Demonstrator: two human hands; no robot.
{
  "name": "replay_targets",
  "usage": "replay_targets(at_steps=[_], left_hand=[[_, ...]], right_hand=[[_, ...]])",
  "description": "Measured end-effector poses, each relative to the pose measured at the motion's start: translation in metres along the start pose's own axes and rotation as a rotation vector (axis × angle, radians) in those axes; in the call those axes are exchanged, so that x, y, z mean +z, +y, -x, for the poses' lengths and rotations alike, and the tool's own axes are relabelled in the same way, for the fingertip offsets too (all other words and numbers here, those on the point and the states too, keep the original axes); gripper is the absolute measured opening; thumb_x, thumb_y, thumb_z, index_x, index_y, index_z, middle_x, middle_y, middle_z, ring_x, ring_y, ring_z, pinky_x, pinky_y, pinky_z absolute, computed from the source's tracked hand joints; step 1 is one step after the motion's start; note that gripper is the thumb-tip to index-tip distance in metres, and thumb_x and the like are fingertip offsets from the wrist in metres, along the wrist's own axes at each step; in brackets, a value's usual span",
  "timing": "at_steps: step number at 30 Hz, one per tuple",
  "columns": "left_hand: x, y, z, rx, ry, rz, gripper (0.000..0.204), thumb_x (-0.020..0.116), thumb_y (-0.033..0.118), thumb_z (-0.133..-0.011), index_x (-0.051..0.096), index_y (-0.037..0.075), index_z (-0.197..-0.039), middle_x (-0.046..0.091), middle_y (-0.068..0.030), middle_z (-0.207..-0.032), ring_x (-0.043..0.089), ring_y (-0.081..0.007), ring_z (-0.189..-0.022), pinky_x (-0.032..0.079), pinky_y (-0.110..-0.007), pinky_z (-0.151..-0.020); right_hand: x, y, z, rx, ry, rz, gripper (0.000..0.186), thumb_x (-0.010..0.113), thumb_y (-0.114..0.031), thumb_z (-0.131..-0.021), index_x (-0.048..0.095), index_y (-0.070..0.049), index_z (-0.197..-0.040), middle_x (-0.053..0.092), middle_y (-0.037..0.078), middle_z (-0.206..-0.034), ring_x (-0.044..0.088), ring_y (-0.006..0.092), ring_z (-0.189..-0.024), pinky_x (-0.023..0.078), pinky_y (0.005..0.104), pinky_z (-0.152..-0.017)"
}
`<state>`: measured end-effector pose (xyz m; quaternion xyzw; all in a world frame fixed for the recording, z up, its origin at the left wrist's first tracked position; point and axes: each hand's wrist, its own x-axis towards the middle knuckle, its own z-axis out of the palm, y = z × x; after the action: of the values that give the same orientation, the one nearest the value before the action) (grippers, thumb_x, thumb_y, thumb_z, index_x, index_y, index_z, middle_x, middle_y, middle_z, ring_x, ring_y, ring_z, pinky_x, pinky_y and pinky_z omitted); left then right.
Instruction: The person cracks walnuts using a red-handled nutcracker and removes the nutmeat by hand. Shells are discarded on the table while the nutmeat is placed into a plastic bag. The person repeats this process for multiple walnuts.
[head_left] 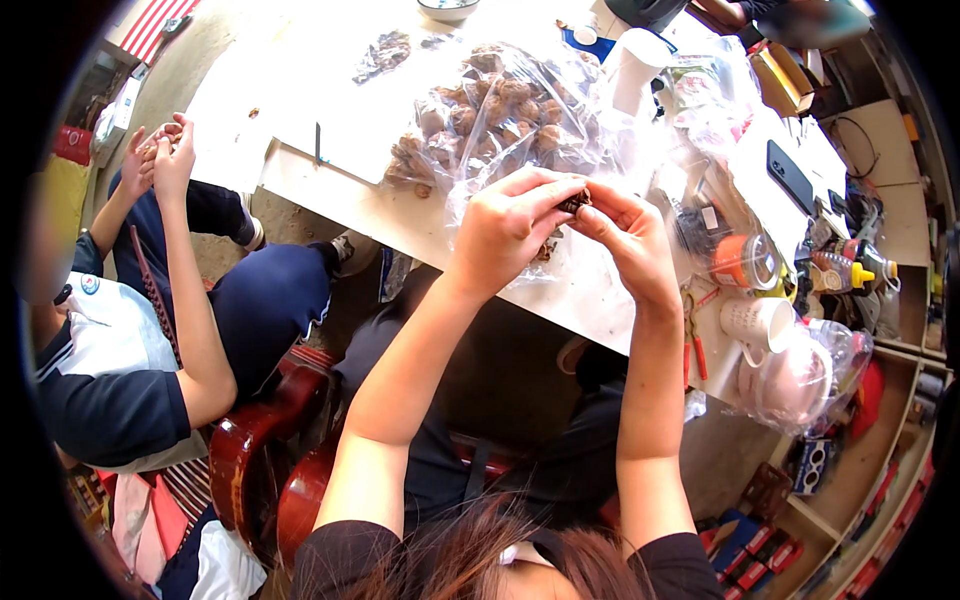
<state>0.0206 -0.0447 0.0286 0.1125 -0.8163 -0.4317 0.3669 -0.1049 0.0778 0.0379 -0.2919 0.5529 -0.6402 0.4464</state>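
My left hand (505, 228) and my right hand (625, 240) meet above the near edge of a white table (330, 190). Between their fingertips they pinch one small dark brown nut-like piece (574, 203). Just behind the hands lies a clear plastic bag (500, 110) full of several similar brown pieces. Both forearms rise from the lower edge over my dark-clothed lap.
A seated person (150, 330) at the left holds both hands up together. Red wooden chairs (260, 450) stand below. On the right of the table are a white mug (760, 322), an orange-lidded jar (745, 262), a dark phone (790, 175), bottles and bagged items. Shelves with boxes sit lower right.
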Motion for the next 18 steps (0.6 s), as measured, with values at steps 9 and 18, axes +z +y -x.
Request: replay_targets(at_steps=[9, 18], left_hand=[[-0.0010, -0.0022, 0.0006, -0.017, -0.023, 0.014, 0.033, 0.069, -0.006, -0.074, 0.069, 0.004, -0.105, 0.068, -0.0082, -0.096, 0.068, -0.0204, -0.083, 0.056, -0.028, -0.071], [-0.0024, -0.0038, 0.0009, -0.014, -0.033, 0.021, 0.033, 0.070, -0.006, -0.074, 0.069, 0.004, -0.105, 0.068, -0.0083, -0.096, 0.068, -0.0200, -0.083, 0.056, -0.028, -0.071]], right_hand=[[-0.0027, 0.0003, -0.0002, 0.006, -0.031, 0.020, 0.037, 0.061, -0.007, -0.092, 0.055, 0.006, -0.126, 0.064, 0.011, -0.115, 0.060, 0.0138, -0.103, 0.050, 0.0291, -0.091], [-0.0051, 0.0045, -0.0001, 0.003, -0.032, 0.038, 0.037, 0.061, -0.008, -0.092, 0.055, 0.006, -0.126, 0.064, 0.010, -0.115, 0.060, 0.0133, -0.102, 0.050, 0.0292, -0.090]])
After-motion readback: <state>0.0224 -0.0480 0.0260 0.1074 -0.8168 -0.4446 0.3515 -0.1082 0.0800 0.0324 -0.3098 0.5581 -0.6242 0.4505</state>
